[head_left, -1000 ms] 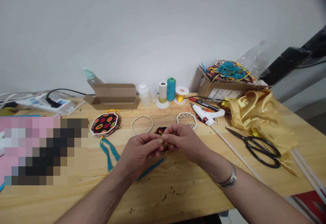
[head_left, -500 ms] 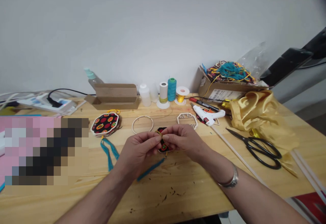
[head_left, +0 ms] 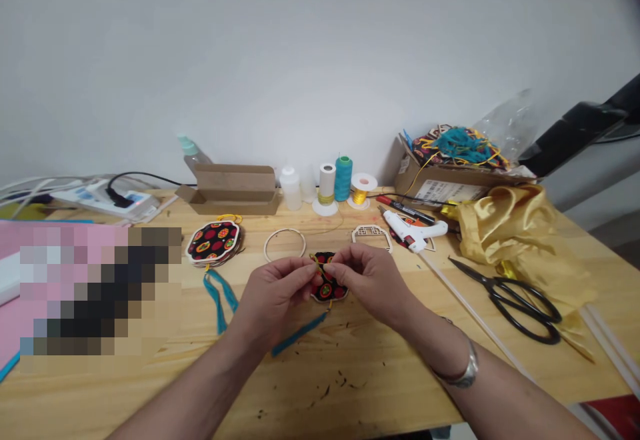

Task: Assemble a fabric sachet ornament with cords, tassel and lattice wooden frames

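Observation:
My left hand [head_left: 275, 290] pinches a thin olive-yellow cord [head_left: 319, 266] between thumb and fingertips. Close by on the right, my right hand [head_left: 373, 287] has its thumb and finger pressed together at the same cord; the strand itself is partly hidden by the fingers. Behind and below the fingertips lies a small black fabric ornament [head_left: 327, 291] with red and green flower pattern and a pale edge. From its lower end a yellow string runs to a teal tassel [head_left: 300, 335] on the table.
Left lies a stack of patterned ornaments [head_left: 213, 243]. Beyond my hands are a wooden ring [head_left: 285, 245], a lattice frame [head_left: 373, 237] and teal thread [head_left: 343, 179]. Rightward are a glue gun [head_left: 413, 230], black scissors [head_left: 515, 300], gold cloth [head_left: 505, 227] and a filled cardboard box [head_left: 450, 183].
My fingertips have moved slightly apart, and more of the cord and the black ornament shows between them. The whole view has shifted a little.

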The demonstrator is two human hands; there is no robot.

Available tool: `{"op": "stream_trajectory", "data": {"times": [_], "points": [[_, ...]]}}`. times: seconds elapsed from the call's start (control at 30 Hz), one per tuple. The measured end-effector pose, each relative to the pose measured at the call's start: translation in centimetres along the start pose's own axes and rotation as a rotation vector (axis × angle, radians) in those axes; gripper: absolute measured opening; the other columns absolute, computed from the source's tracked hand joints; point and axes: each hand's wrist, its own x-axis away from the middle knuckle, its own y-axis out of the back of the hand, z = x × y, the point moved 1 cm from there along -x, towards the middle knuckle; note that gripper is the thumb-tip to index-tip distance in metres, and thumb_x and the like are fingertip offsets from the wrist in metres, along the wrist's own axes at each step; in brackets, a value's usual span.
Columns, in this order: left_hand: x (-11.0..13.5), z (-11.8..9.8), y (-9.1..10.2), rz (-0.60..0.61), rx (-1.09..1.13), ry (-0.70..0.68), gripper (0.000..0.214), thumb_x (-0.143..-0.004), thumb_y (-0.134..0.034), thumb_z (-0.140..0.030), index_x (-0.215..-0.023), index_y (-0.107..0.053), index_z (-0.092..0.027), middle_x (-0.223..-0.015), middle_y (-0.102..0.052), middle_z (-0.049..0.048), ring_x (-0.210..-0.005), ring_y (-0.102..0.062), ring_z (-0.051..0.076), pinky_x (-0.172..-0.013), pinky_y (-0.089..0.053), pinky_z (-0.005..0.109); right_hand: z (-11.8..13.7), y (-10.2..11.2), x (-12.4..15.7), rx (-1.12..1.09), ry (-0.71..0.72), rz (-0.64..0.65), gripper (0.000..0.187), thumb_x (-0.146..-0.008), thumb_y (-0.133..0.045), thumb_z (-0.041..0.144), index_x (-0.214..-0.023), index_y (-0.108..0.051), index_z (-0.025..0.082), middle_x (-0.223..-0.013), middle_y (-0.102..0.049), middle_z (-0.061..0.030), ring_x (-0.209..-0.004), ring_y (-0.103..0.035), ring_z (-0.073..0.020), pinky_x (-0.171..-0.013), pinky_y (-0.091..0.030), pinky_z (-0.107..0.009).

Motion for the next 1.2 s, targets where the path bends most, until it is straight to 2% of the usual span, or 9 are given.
{"op": "stream_trajectory", "data": {"times": [0.17, 0.3, 0.43, 0.73, 0.87, 0.97, 1.07, 1.13, 1.2], "points": [[0.0, 0.0, -0.1, -0.015, 0.022, 0.014, 0.012, -0.062, -0.072, -0.025, -0.066, -0.069, -0.014, -0.053, -0.061, -0.0022, -0.043, -0.044, 0.004, -0.042, -0.033, 0.016, 0.3, -0.8, 1.3, 0.307, 0.250, -0.056, 0.011, -0.081, -0.055, 0.024, -0.073, -0.060, 0.018, -0.064, -0.063, 0.0017, -0.057, -0.055, -0.0089, -0.053, -0.039, -0.020], [0.0, 0.1, -0.2, -0.027, 0.059, 0.045, 0.012, -0.059, -0.074, -0.025, -0.066, -0.069, -0.015, -0.054, -0.061, -0.0028, -0.044, -0.045, 0.004, -0.043, -0.034, 0.015, -0.3, -1.3, 2.0, 0.700, 0.560, -0.048, 0.014, -0.088, -0.046, 0.021, -0.084, -0.060, 0.017, -0.074, -0.065, -0.0023, -0.066, -0.057, -0.0126, -0.059, -0.038, -0.025], [-0.1, 0.4, -0.1, -0.011, 0.111, 0.066, 0.011, -0.061, -0.074, -0.023, -0.065, -0.069, -0.015, -0.050, -0.058, -0.0042, -0.041, -0.043, 0.003, -0.039, -0.031, 0.014, -0.5, -1.3, 2.3, 1.053, 0.829, -0.083, 0.016, -0.088, -0.041, 0.015, -0.092, -0.057, 0.013, -0.072, -0.061, -0.0047, -0.065, -0.053, -0.0154, -0.056, -0.035, -0.029], [-0.4, 1.2, 0.0, 0.077, 0.250, 0.101, 0.010, -0.066, -0.072, -0.020, -0.071, -0.066, -0.013, -0.049, -0.053, -0.0054, -0.042, -0.042, 0.001, -0.039, -0.027, 0.012, 0.2, -1.7, 2.8, 1.335, 0.950, -0.111, 0.017, -0.088, -0.040, 0.014, -0.091, -0.056, 0.011, -0.068, -0.055, -0.0050, -0.058, -0.049, -0.0165, -0.048, -0.032, -0.032], [-0.4, 1.3, 0.1, 0.074, 0.264, 0.101, 0.011, -0.066, -0.072, -0.021, -0.071, -0.066, -0.013, -0.051, -0.055, -0.0048, -0.041, -0.040, 0.001, -0.041, -0.031, 0.013, 0.2, -1.8, 3.0, 1.357, 0.989, -0.091, 0.018, -0.087, -0.041, 0.012, -0.093, -0.058, 0.010, -0.069, -0.057, -0.0060, -0.058, -0.049, -0.0162, -0.048, -0.032, -0.032], [-0.4, 1.2, 0.2, 0.056, 0.236, 0.107, 0.013, -0.065, -0.073, -0.023, -0.072, -0.066, -0.014, -0.057, -0.061, -0.0021, -0.043, -0.043, 0.002, -0.043, -0.034, 0.014, 0.5, -1.6, 2.9, 1.216, 1.045, -0.048, 0.017, -0.087, -0.043, 0.014, -0.091, -0.059, 0.011, -0.069, -0.059, -0.0053, -0.061, -0.050, -0.0159, -0.051, -0.035, -0.030], [-0.3, 0.8, 0.1, 0.046, 0.180, 0.080, 0.012, -0.066, -0.073, -0.024, -0.070, -0.067, -0.013, -0.055, -0.059, -0.0028, -0.044, -0.042, 0.002, -0.043, -0.033, 0.012, 0.8, -0.9, 2.2, 0.840, 0.888, -0.105, 0.014, -0.087, -0.045, 0.017, -0.085, -0.059, 0.015, -0.077, -0.062, -0.0050, -0.072, -0.053, -0.0154, -0.063, -0.041, -0.029], [-0.2, 0.5, 0.0, 0.041, 0.136, 0.048, 0.012, -0.067, -0.072, -0.024, -0.068, -0.067, -0.012, -0.051, -0.057, -0.0036, -0.041, -0.038, 0.000, -0.040, -0.028, 0.011, 0.6, -0.4, 1.4, 0.572, 0.607, -0.177, 0.015, -0.087, -0.045, 0.018, -0.084, -0.059, 0.015, -0.082, -0.062, -0.0052, -0.078, -0.054, -0.0152, -0.070, -0.043, -0.029], [-0.1, 0.3, -0.2, 0.038, 0.099, 0.040, 0.013, -0.067, -0.071, -0.024, -0.067, -0.067, -0.012, -0.052, -0.059, -0.0026, -0.041, -0.037, 0.000, -0.038, -0.025, 0.011, 0.2, -0.1, 0.5, 0.313, 0.278, -0.161, 0.016, -0.087, -0.045, 0.023, -0.082, -0.058, 0.016, -0.077, -0.061, -0.0039, -0.072, -0.054, -0.0138, -0.066, -0.044, -0.028]]}}
